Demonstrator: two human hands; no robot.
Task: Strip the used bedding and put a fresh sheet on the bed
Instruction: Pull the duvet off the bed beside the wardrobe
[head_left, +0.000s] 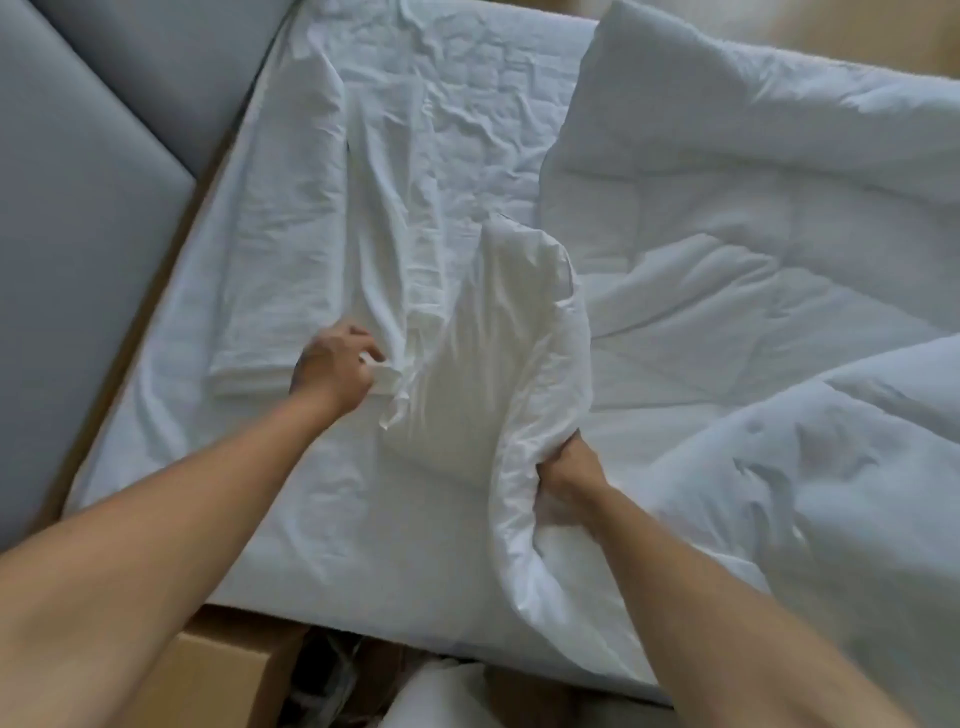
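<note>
Far left: grey padded headboard (78, 208), not involved. Just right of it, a flat folded white cloth (280, 249) is laid on the used sheet (467, 130), which is wrinkled and not yet stripped. Whether the folded piece is the fresh sheet or an emptied case cannot be told.

Left arm is extended forward, wrist low over the sheet. Left hand (332, 371) is set at the near end of that cloth, fingers (363, 338) curled and pinched together on a loose white cloth edge. This is judged to be the open end of the pillow's cover, held down as an anchor.

Centre: pillow (498, 353) is stood on end, tilted, between the two hands.

Right arm is reached in from the near right. Right hand (569, 467) is clamped on bunched cover fabric at the pillow's near-right edge, its fingers mostly buried in cloth. Likely step: cover drawn off the pillow by opposite pulls.

Right: duvet (753, 270) lies heaped on the right half, so the left half of the sheet is left exposed for stripping.
</note>
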